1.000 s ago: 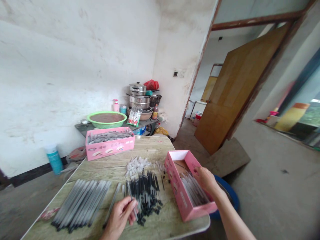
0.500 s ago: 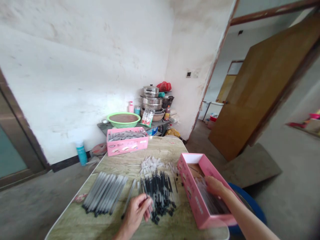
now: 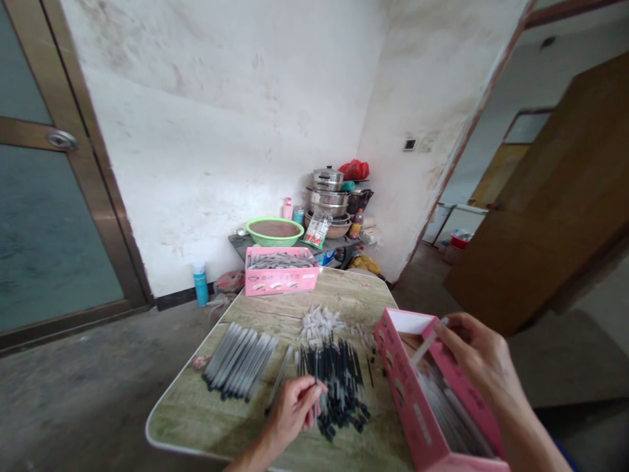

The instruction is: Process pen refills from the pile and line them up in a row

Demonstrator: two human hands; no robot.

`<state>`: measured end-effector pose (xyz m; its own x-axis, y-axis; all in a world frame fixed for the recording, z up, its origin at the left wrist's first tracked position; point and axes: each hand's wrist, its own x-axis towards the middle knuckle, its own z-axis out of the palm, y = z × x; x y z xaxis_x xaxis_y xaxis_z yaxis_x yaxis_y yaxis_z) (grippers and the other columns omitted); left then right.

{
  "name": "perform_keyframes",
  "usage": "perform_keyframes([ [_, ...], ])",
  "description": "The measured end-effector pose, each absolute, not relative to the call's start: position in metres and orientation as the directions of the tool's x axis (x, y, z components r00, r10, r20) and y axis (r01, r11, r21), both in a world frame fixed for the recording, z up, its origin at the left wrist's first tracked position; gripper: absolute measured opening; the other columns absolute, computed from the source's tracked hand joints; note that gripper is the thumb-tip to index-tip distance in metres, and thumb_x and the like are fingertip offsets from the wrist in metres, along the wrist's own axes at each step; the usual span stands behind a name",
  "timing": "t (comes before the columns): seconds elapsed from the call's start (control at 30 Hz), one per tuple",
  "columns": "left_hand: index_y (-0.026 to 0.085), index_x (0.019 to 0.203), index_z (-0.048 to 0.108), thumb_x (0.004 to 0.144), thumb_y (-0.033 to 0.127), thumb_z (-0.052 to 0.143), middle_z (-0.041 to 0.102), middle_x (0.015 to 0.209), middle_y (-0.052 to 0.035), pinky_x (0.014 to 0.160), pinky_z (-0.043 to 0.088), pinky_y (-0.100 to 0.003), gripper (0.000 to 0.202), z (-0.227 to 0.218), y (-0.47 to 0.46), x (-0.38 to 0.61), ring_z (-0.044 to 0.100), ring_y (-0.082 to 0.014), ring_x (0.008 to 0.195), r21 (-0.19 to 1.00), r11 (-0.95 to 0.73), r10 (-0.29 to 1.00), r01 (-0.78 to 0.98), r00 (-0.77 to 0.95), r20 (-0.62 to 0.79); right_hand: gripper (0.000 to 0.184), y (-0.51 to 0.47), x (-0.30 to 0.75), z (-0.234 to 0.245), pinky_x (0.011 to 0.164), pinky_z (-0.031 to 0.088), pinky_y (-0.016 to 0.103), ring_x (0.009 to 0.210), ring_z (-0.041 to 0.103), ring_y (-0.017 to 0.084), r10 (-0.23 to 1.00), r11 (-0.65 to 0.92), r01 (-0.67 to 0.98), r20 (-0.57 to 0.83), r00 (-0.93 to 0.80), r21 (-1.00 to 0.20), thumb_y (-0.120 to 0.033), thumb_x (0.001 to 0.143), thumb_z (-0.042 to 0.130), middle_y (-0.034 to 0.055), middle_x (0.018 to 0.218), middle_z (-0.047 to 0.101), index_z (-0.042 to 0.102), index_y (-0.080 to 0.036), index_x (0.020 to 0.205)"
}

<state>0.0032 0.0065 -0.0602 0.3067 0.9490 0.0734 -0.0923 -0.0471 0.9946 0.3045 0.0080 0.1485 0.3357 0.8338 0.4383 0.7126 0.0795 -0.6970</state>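
Observation:
My left hand [image 3: 293,413] rests on the table [image 3: 206,413] at the near edge of a heap of black pen refills [image 3: 334,377], its fingers pinched on one refill. My right hand [image 3: 474,354] is raised above the open pink box [image 3: 417,406] at the table's right side, holding a clear pen barrel [image 3: 427,342] between thumb and fingers. The box holds several more clear barrels. A row of finished grey pens [image 3: 240,359] lies to the left of the refills. A small pile of white caps [image 3: 322,321] sits beyond the refills.
A second pink box [image 3: 281,278] full of pens stands at the table's far edge. Behind it a low shelf carries a green basin [image 3: 274,231] and stacked steel pots [image 3: 328,193]. A glass door [image 3: 54,223] is on the left, a wooden door [image 3: 555,210] on the right.
My right hand has lifted out of the pink box with a clear barrel. The view has swung to the left, bringing the glass door into sight. My left hand stays at the refills.

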Motion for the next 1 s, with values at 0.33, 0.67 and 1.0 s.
perform_keyframes([
  [0.33, 0.014, 0.092, 0.064, 0.09, 0.049, 0.043, 0.055, 0.056, 0.0011, 0.034, 0.027, -0.015, 0.041, -0.048, -0.002, 0.0, 0.044, -0.0049, 0.034, 0.993, -0.109, 0.927, -0.046, 0.355, 0.118, 0.026, 0.025, 0.194, 0.085, 0.049, 0.054, 0.027, 0.051, 0.063, 0.016, 0.955, 0.247, 0.025, 0.248, 0.162, -0.969, -0.04, 0.077, 0.066, 0.0004, 0.06, 0.064, 0.055, -0.016, 0.081],
  [0.67, 0.014, 0.094, 0.069, 0.09, 0.047, 0.043, 0.047, 0.051, 0.0035, 0.042, 0.028, -0.017, 0.042, -0.037, -0.005, -0.002, 0.039, -0.0063, 0.039, 0.986, -0.163, 0.917, 0.033, 0.375, 0.139, 0.025, 0.034, 0.195, 0.086, 0.047, 0.055, 0.027, 0.051, 0.064, 0.017, 0.958, 0.239, -0.024, 0.232, 0.169, -0.971, -0.038, 0.075, 0.069, 0.0004, 0.059, 0.065, 0.057, -0.016, 0.079],
  [1.0, 0.014, 0.093, 0.071, 0.09, 0.044, 0.044, 0.042, 0.051, 0.0031, 0.049, 0.031, -0.02, 0.04, -0.034, -0.007, -0.002, 0.043, -0.0098, 0.048, 0.971, -0.234, 0.902, 0.038, 0.382, 0.202, 0.026, 0.035, 0.202, 0.084, 0.044, 0.054, 0.026, 0.048, 0.063, 0.017, 0.968, 0.222, -0.043, 0.214, 0.133, -0.974, -0.037, 0.074, 0.071, -0.0003, 0.058, 0.064, 0.056, -0.017, 0.079],
])
